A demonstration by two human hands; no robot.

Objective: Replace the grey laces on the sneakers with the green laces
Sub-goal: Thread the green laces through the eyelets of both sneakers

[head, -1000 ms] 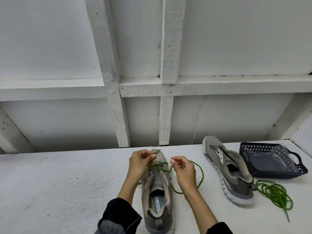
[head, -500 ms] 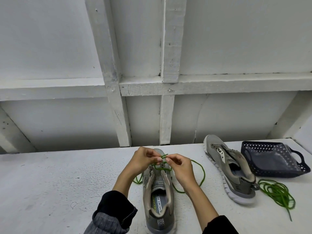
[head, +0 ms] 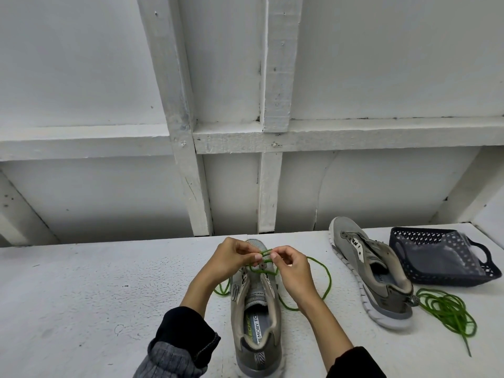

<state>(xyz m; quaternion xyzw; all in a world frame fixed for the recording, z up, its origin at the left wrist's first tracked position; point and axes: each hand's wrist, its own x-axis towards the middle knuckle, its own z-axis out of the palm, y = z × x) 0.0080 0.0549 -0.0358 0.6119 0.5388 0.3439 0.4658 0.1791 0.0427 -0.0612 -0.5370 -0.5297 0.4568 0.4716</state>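
Two grey sneakers are seen on one white tabletop [head: 81, 296]: the near sneaker [head: 257, 323] in the middle and the far sneaker [head: 373, 274] to the right. Two green laces are counted: the threaded lace [head: 326, 282] at the near sneaker and the loose lace [head: 447, 309] coiled beside the far one. One dark basket [head: 403, 238] is seen. Two hands are seen, the left hand [head: 229, 257] and the right hand [head: 293, 268].

Near sneaker [head: 256, 317]: grey-tan upper, black-and-white zigzag heel tab. Lace [head: 319, 285] through it: green. Second sneaker [head: 373, 271]: grey, white sole. Loose lace coil [head: 450, 312]: green. Basket [head: 436, 257]: dark, possibly navy, dotted perforations. Table [head: 81, 296]: white.
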